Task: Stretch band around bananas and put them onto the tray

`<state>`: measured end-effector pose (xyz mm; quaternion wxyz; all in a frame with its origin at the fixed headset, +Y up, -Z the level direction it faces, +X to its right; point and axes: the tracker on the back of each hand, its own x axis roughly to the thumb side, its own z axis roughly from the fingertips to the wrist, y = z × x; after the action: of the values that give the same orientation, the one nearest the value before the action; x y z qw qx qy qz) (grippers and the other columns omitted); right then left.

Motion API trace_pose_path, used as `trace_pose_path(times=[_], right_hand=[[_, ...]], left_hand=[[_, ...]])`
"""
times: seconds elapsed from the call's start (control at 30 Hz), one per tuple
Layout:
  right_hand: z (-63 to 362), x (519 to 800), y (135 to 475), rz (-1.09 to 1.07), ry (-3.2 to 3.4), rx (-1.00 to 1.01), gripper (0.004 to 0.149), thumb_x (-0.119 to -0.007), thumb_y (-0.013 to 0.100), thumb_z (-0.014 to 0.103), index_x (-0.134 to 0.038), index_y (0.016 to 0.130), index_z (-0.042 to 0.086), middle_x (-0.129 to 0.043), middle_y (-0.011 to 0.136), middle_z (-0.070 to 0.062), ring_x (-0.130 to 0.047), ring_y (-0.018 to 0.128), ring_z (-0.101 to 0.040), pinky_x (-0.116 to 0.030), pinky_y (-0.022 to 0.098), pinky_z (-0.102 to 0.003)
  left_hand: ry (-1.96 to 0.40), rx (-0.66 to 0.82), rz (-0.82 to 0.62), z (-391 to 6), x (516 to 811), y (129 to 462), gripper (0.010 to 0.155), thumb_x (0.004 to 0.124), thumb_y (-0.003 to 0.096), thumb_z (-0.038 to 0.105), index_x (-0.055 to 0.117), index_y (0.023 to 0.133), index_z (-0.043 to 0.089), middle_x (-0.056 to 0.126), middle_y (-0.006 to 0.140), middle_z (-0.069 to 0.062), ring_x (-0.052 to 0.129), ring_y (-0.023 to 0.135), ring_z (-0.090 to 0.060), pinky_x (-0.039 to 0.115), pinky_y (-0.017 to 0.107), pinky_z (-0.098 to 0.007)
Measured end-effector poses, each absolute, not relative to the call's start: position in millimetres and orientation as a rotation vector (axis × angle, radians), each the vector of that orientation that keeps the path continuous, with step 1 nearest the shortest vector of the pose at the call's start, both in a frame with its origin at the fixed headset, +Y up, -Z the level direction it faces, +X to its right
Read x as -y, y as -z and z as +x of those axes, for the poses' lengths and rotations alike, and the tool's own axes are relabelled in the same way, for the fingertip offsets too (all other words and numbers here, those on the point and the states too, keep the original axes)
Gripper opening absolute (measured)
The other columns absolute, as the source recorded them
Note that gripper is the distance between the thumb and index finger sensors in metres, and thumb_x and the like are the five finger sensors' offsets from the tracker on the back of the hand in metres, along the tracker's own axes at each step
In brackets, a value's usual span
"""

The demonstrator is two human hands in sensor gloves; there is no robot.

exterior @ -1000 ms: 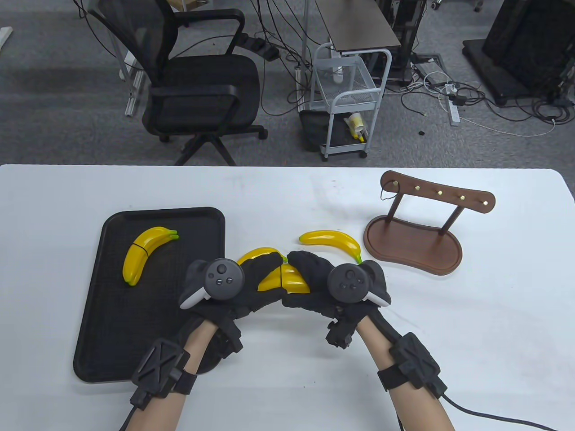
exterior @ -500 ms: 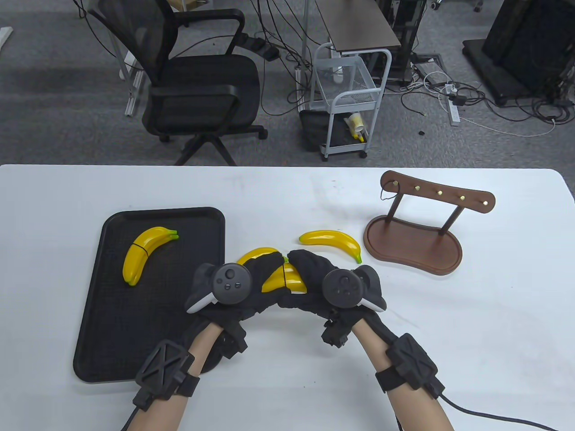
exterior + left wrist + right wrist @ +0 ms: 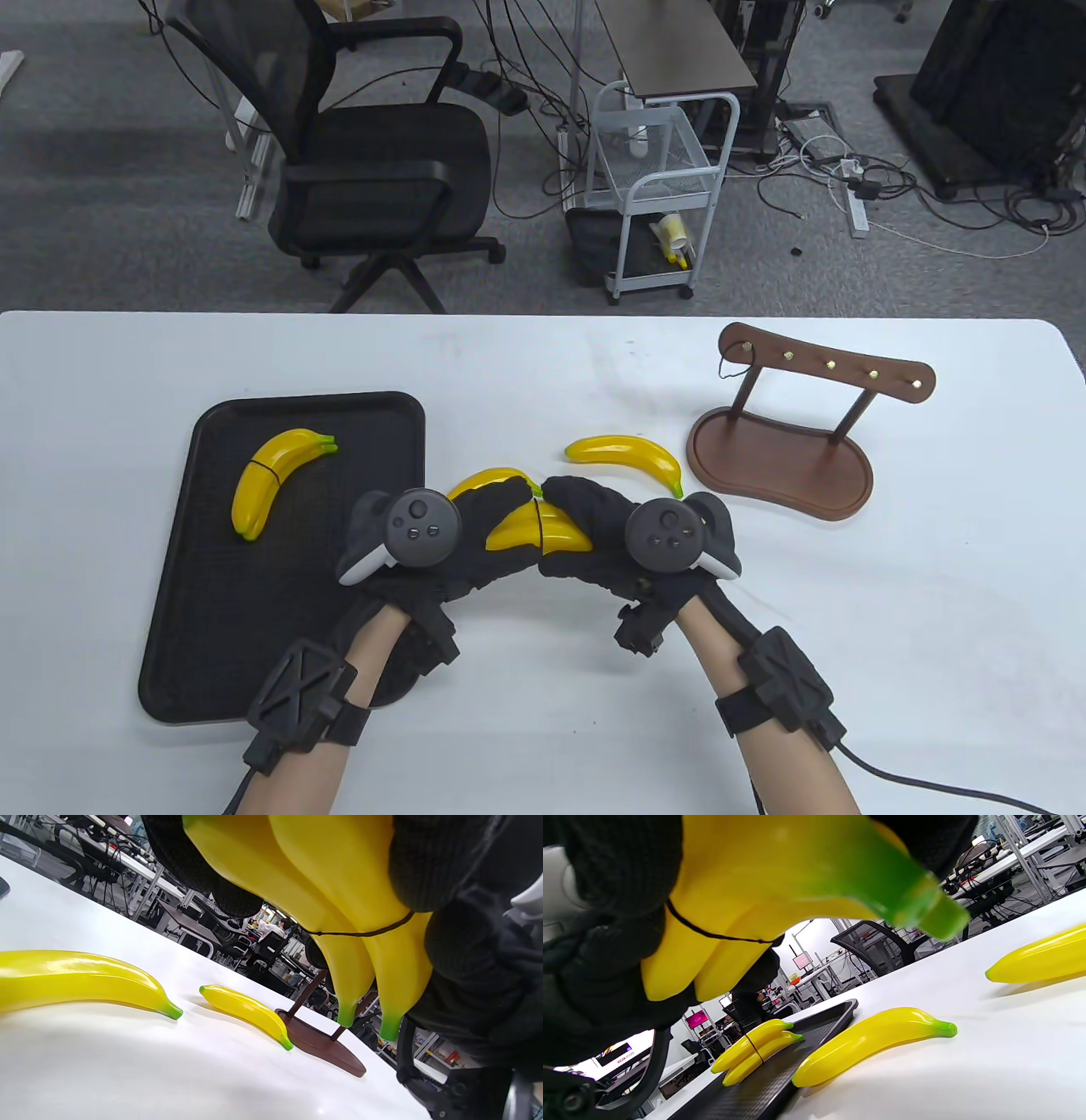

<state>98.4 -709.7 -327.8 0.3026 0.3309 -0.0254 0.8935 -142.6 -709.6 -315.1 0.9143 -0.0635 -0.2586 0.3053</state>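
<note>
Above the white table (image 3: 543, 730), just right of the black tray (image 3: 212, 645), I hold a pair of yellow bananas (image 3: 530, 531) lifted between my two gloved hands. My left hand (image 3: 441, 543) curls its fingers around the left end of the pair; my right hand (image 3: 611, 531) curls around the right end, fingertips of both nearly meeting over the fruit. Both forearms come in from the near edge and angle inward, wrists bent, trackers facing up. A thin black band (image 3: 365, 932) circles the two held bananas near their middle, seen from the left wrist as a taut line across the peel and from the right wrist running into my glove. Their green tips hang clear of the tabletop. On the tray lies another banded pair (image 3: 271, 488). Two loose bananas rest on the table: one (image 3: 488, 480) just behind my fingers, one (image 3: 628, 458) farther right, near the brown wooden stand (image 3: 789, 458).
</note>
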Motion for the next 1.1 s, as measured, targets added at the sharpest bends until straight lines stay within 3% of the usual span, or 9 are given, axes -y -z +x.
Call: trace_pose_path(times=[0.5, 0.9, 1.1], right_hand=[[94.5, 697.1, 316.9, 0.898, -2.495, 0.394, 0.077, -0.089, 0.047, 0.033, -0.046, 0.109, 0.018, -0.063, 0.109, -0.007, -0.076, 0.095, -0.031, -0.074, 0.065, -0.045], [93.4, 698.7, 317.0, 0.879, -2.530, 0.398, 0.072, -0.091, 0.046, 0.031, -0.054, 0.106, 0.017, -0.072, 0.103, -0.006, -0.083, 0.090, -0.029, -0.077, 0.062, -0.043], [94.0, 697.9, 317.8, 0.862, -2.526, 0.395, 0.071, -0.091, 0.046, 0.032, -0.055, 0.106, 0.016, -0.073, 0.102, -0.007, -0.084, 0.089, -0.029, -0.078, 0.061, -0.043]], left_hand=[[-0.908, 0.428, -0.299, -154.2, 716.6, 323.6, 0.080, 0.073, 0.0575, 0.064, 0.057, 0.113, 0.008, 0.075, 0.110, -0.019, 0.094, 0.084, -0.038, 0.075, 0.066, -0.055], [-0.979, 0.435, -0.437, -152.3, 725.4, 326.2, 0.077, 0.067, 0.0613, 0.060, 0.052, 0.115, 0.007, 0.070, 0.114, -0.023, 0.088, 0.090, -0.044, 0.071, 0.068, -0.058], [-0.959, 0.444, -0.393, -153.0, 718.2, 324.5, 0.071, 0.061, 0.0633, 0.058, 0.052, 0.116, 0.011, 0.065, 0.118, -0.020, 0.081, 0.096, -0.046, 0.066, 0.071, -0.059]])
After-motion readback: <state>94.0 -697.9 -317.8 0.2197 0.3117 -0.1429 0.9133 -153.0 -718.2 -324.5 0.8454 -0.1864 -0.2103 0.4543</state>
